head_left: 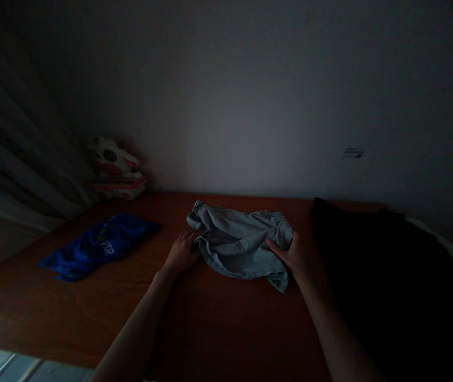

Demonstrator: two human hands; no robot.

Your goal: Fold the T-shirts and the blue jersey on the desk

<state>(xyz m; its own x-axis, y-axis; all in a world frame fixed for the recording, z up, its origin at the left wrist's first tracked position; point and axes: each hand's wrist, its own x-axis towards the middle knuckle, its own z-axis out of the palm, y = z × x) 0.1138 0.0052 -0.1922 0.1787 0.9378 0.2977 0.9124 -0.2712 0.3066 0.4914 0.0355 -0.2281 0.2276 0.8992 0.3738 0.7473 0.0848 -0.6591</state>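
Note:
A grey piece of clothing [238, 241], bunched and creased, lies across the middle of the brown wooden table [218, 329]. At its left end my left hand [184, 252] grips the edge, the fingers curled into the cloth and partly hidden. My right hand [290, 252] clasps the right end, thumb on top and the other fingers out of sight behind the fabric. One corner of the cloth hangs toward me beside my right wrist. Whether it is a shirt or another garment I cannot tell.
Left of the hands lies a folded blue garment [99, 246] with light lettering. A cow-shaped figure [115, 167] stands in the back left corner by the curtain [15, 138]. Black cloth [389, 286] covers the right side, with white fabric [449, 246] behind. The wall [242, 106] borders the table's far edge.

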